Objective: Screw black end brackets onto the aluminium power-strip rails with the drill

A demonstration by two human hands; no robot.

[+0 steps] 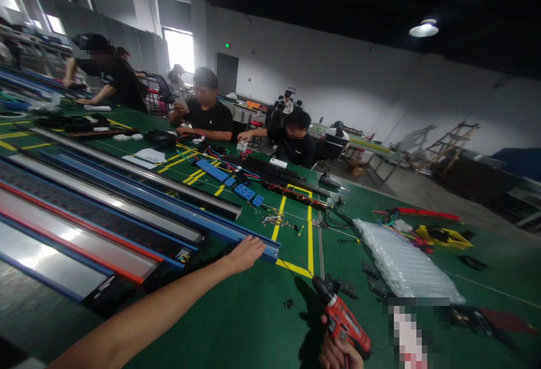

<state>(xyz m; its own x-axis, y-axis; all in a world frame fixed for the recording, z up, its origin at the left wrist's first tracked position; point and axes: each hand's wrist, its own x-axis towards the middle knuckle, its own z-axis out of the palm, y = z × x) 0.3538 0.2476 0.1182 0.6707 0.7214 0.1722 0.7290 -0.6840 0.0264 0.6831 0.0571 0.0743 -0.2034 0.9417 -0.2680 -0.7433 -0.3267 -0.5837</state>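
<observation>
Read as a clock face centred on the red drill, the left hand is at ten o'clock, laid palm-down over the near end of a blue rail; whether its fingers grip the rail or only rest there, I cannot tell. The right hand is wrapped around the drill's handle, the thin bit aimed towards eleven, apart from the rail. The rail lies along the green table, stretching away towards ten o'clock, with an orange-edged panel on its nine o'clock side. A few small dark screws sit between nine and ten, near the drill. Dark brackets lie just beside the chuck at twelve, and a bubble-wrapped package lies between one and two. At eleven are a scatter of small metal parts and, farther off, blue square pieces. Beyond, between ten and twelve, three people in dark tops sit or lean at the table's far edge.
</observation>
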